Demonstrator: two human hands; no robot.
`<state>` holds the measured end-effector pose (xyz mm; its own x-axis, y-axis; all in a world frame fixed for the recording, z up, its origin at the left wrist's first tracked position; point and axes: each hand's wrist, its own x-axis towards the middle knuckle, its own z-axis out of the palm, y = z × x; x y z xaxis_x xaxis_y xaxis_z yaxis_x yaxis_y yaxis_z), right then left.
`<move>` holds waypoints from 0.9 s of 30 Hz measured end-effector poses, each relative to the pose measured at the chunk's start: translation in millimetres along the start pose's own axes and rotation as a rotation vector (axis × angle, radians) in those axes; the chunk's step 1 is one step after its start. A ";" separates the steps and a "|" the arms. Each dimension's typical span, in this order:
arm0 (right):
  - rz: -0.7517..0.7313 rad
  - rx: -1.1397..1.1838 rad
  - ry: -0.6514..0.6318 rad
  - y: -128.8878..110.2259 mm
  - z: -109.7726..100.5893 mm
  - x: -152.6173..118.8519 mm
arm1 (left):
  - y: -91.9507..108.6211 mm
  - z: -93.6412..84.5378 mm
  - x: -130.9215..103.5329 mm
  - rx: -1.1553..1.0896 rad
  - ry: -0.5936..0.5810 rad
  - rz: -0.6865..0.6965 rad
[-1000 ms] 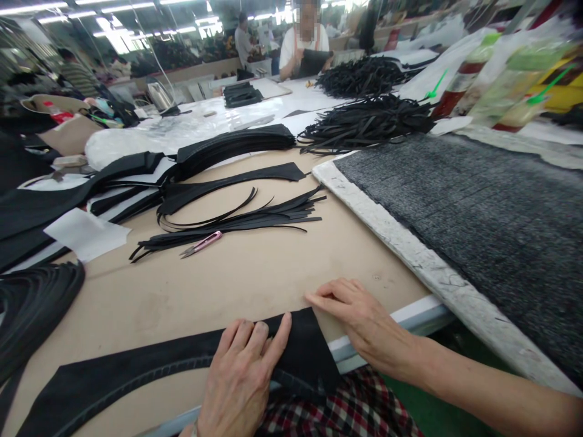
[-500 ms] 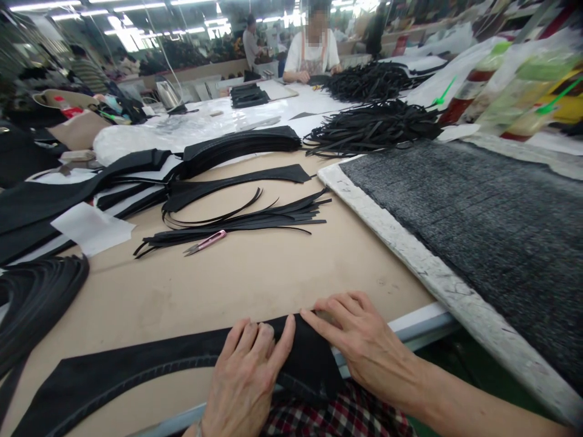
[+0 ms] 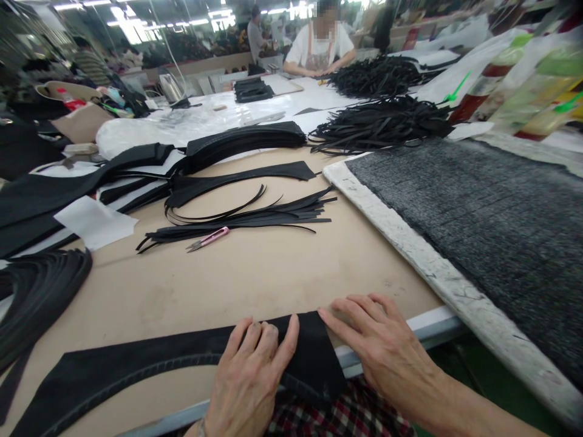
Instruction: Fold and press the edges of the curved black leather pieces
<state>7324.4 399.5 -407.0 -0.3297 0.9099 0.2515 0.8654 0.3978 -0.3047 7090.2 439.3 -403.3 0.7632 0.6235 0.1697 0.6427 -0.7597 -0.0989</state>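
A long curved black piece (image 3: pixel 150 355) lies along the near edge of the tan table, its right end hanging over the edge. My left hand (image 3: pixel 255 370) rests on it with the fingers apart and pressed down flat. To the right, my right hand (image 3: pixel 382 340) touches the piece's upper right corner with the index fingertip, its fingers spread and holding nothing. Farther up the table, pink-handled snips (image 3: pixel 208 240) lie beside a bundle of thin black strips (image 3: pixel 255 220). Another curved black piece (image 3: pixel 237 180) is just behind the strips.
A pale-edged board with a dark textured top (image 3: pixel 473 224) covers the right side. Stacked black pieces (image 3: pixel 248 139) and strip piles (image 3: pixel 387 124) stand behind. A coil of black strips (image 3: pixel 50 291) is at left. Across the table is a person (image 3: pixel 319 54).
My right hand has shifted slightly right along the black piece, and its fingertips are farther from my left hand. The whole view has moved a little. The person opposite has moved their arms.
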 end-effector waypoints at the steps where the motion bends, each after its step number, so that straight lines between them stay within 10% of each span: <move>1: 0.010 0.028 0.016 0.3 -1.8 0.4 | 0.1 0.2 -0.1 -0.004 0.004 -0.001; 27: 0.245 0.270 -0.149 -25.6 0.9 35.8 | 1.4 -1.3 0.3 -0.372 0.163 -0.308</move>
<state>7290.2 422.1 -391.0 -0.1946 0.9808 0.0111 0.8016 0.1655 -0.5745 7091.3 438.2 -402.1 0.5022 0.8148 0.2897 0.7462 -0.5776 0.3310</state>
